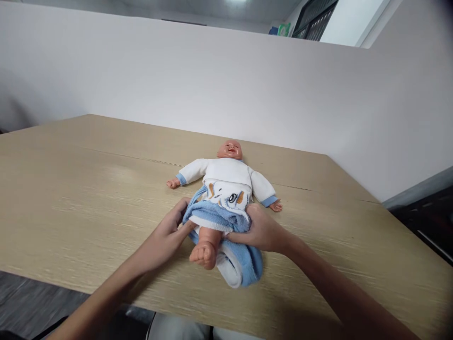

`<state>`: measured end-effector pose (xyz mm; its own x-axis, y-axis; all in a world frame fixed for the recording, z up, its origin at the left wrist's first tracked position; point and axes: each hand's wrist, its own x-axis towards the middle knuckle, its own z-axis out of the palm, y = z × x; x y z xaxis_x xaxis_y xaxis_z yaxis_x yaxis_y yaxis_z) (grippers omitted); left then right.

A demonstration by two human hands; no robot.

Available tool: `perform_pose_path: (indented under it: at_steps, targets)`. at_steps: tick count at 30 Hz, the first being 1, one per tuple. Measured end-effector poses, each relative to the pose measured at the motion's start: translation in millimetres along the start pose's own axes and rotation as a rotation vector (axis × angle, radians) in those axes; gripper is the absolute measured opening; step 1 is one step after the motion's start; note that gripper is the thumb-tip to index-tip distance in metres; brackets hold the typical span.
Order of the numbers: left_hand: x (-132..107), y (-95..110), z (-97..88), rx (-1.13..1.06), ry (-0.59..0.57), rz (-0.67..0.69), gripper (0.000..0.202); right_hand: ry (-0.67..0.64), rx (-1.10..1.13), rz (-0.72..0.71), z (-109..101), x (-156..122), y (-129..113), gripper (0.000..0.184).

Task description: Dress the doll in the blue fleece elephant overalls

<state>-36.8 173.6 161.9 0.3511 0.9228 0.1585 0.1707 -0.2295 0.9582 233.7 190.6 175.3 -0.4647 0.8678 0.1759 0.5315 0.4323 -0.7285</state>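
Note:
A baby doll [230,150] lies on its back, head away from me, arms spread, in a white long-sleeved top [228,170] with blue cuffs. Blue-and-white terry overalls [226,210] with an embroidered animal face are bunched over its belly and hips. My left hand [173,226] grips their edge on the left, thumb towards the opening. On the other side my right hand [260,229] is closed on the fabric, thumb underneath. One bare leg [207,248] sticks out between my hands. Beside it hangs a trouser leg [244,267]; whether the other leg is inside is hidden.
The doll rests on a wide wooden table [106,189] with a seam across it. A white partition [212,85] rises behind the table and along its right. A dark object [428,217] stands beyond the right edge. My lap [180,328] is at the near edge.

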Motion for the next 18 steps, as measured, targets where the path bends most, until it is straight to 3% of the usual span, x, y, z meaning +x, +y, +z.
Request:
perform_pose_path:
  at_steps: [4,9,12,16,18]
  targets:
    - [12.3,7.1,-9.7,0.085,-0.086,-0.009,0.031,-0.031,0.124,0.091,-7.9,-7.7,10.1,0.060]
    - [9.9,11.7,-20.5,0.098,-0.157,-0.075,0.037,0.022,0.532,0.129,-12.2,-23.6,27.7,0.041]
    - [8.3,7.0,-26.8,0.052,-0.206,-0.103,0.046,0.055,0.830,0.235,-10.5,-29.2,35.3,0.048]
    - [17.1,4.5,-27.2,0.077,-0.113,-0.099,0.052,0.047,1.036,0.344,-7.1,-30.9,40.3,0.063]
    - [26.8,8.7,-24.9,0.186,-0.051,-0.064,0.055,-0.023,1.019,0.335,-8.1,-31.4,44.3,0.058]
